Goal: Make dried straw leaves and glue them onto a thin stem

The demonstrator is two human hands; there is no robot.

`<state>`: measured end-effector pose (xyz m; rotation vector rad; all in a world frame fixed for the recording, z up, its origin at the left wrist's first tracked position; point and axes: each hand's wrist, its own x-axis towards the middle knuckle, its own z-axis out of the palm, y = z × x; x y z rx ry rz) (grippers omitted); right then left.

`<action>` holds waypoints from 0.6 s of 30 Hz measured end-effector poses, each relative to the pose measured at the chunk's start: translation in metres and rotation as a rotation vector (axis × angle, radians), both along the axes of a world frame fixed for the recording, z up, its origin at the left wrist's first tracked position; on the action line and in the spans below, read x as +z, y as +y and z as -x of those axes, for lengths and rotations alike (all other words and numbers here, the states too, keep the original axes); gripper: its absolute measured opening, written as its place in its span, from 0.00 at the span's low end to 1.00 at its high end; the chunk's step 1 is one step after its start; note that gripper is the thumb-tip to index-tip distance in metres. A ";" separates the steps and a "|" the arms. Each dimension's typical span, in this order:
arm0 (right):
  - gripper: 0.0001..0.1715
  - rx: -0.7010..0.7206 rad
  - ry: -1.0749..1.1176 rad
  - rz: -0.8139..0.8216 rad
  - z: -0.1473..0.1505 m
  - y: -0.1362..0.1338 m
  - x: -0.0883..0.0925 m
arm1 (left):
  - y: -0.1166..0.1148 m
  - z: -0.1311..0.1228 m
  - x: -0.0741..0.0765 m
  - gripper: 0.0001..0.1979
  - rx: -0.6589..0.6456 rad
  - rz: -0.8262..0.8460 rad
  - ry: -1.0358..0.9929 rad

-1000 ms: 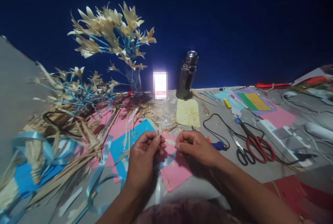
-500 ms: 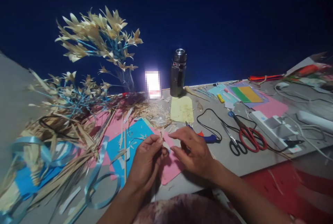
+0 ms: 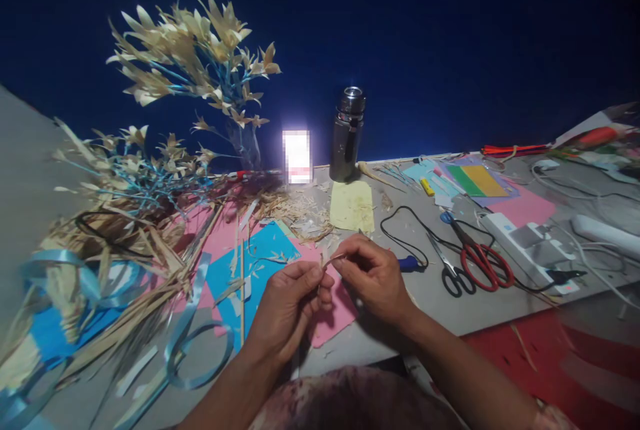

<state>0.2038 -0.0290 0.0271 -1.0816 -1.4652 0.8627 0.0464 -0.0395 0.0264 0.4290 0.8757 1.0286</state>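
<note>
My left hand [image 3: 290, 293] is closed in a pinch around a small, thin, straw-coloured piece [image 3: 321, 262], too small to name for certain. A narrow pale-brown strip [image 3: 335, 259] runs from this piece to my right hand [image 3: 375, 277], whose thumb and fingertips are pinched on it. Both hands hover over a pink sheet of paper [image 3: 333, 323]. Left of them, a blue sheet [image 3: 225, 283] carries scraps and a thin stick [image 3: 242, 297]. Partly behind my right hand lies a blue-handled tool [image 3: 409, 263] with a black cord.
Black-handled scissors [image 3: 457, 280] and red-handled scissors [image 3: 485, 270] lie to the right, near a white power strip [image 3: 517, 247]. Dried-leaf flowers [image 3: 200, 50], light-blue ribbon [image 3: 200, 380] and dry husks [image 3: 145, 310] crowd the left. A dark flask [image 3: 346, 143] stands behind a yellow sheet [image 3: 353, 207].
My right hand has come in closer to my left, its spread fingers now pinched on the narrow strip. The left hand keeps its pinch. The view has shifted slightly.
</note>
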 end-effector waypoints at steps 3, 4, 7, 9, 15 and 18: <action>0.05 0.019 -0.024 0.019 0.000 0.001 0.001 | 0.002 0.000 0.000 0.14 -0.005 0.002 -0.009; 0.05 0.031 -0.032 0.031 -0.001 0.001 0.002 | 0.003 0.000 0.000 0.14 -0.004 -0.001 -0.014; 0.05 0.068 -0.053 0.047 -0.003 0.003 0.003 | 0.003 0.001 -0.001 0.13 -0.017 -0.016 -0.031; 0.05 0.083 -0.060 0.036 -0.004 0.003 0.002 | 0.002 0.002 -0.002 0.13 -0.036 -0.022 -0.040; 0.05 0.066 -0.065 0.027 -0.002 0.004 0.000 | 0.001 0.000 -0.005 0.13 -0.038 0.018 -0.010; 0.05 0.046 -0.087 -0.010 -0.002 0.004 -0.001 | 0.003 -0.002 -0.004 0.14 -0.044 0.024 0.003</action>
